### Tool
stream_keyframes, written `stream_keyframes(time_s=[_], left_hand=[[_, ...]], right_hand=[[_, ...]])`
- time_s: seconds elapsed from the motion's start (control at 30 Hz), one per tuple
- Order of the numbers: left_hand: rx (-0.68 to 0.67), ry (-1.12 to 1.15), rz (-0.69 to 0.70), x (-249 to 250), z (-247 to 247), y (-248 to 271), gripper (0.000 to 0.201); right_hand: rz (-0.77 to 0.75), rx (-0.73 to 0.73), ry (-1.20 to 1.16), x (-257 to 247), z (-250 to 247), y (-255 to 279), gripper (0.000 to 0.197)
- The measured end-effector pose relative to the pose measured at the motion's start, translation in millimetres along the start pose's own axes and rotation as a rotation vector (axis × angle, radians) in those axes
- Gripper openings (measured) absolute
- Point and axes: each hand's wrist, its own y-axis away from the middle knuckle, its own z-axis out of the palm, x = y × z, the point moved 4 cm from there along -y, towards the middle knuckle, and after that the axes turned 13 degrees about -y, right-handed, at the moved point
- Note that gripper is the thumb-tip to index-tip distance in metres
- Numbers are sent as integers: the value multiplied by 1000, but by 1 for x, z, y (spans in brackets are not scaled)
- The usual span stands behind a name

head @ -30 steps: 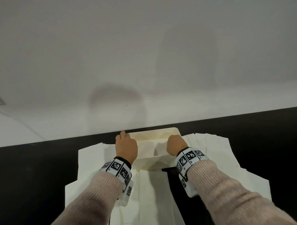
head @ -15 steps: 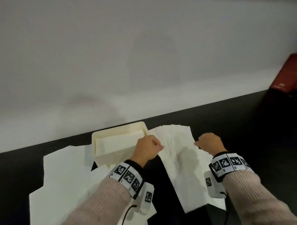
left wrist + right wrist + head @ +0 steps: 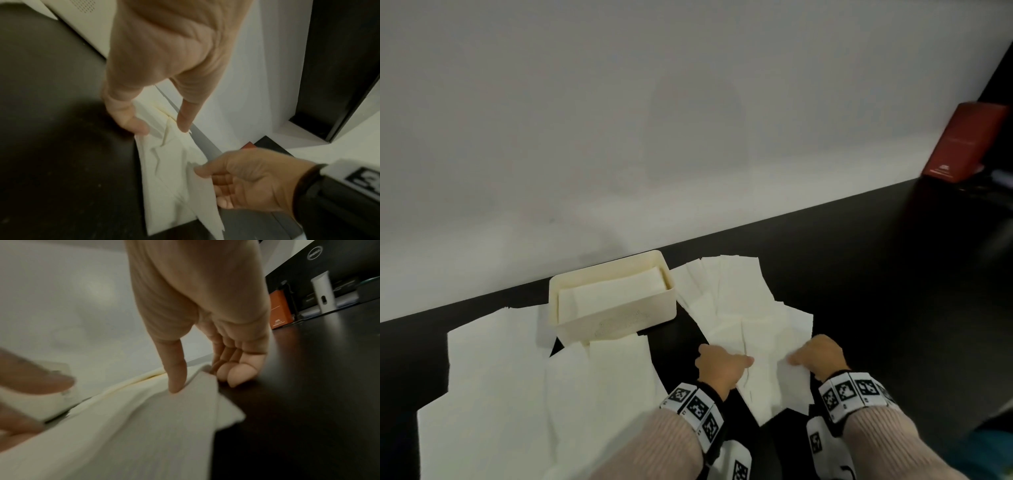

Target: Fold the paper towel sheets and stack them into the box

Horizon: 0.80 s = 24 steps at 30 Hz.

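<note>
A cream box (image 3: 616, 320) stands at the table's back edge with folded paper towel sheets (image 3: 613, 291) inside. To its right lies a fanned pile of unfolded sheets (image 3: 736, 301). Both hands are at that pile's near end. My left hand (image 3: 736, 363) pinches the top sheet (image 3: 170, 162) between thumb and forefinger (image 3: 162, 128), and the paper wrinkles there. My right hand (image 3: 801, 359) grips the sheet's right near corner, thumb on top and fingers curled under the edge (image 3: 203, 381). That corner is lifted a little off the table.
More unfolded sheets (image 3: 500, 394) cover the black table (image 3: 893, 308) left of and in front of the box. A white wall (image 3: 688, 137) runs just behind. A red box (image 3: 962, 144) and a white bottle (image 3: 322, 290) stand at the far right.
Both hands left the box and moved right to the pile of sheets. They then drew back to its near end and took hold of the top sheet.
</note>
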Motion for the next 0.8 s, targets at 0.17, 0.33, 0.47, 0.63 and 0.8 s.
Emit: stream_keyframes(time_s=[0.17, 0.33, 0.47, 0.63, 0.8], left_hand=[[14, -29, 53, 5, 9, -9, 69], [-88, -106, 91, 2, 17, -7, 50], [-101, -143, 69, 3, 22, 0, 64], [204, -435, -23, 18, -9, 8, 96], [252, -290, -7, 32, -38, -15, 85]], right_hand=[[-30, -101, 67, -5, 20, 2, 50], [-9, -102, 88, -4, 23, 0, 55], [37, -54, 13, -3, 19, 1, 73], [-20, 125, 117, -14, 0, 6, 84], [-119, 60, -33, -41, -7, -12, 74]])
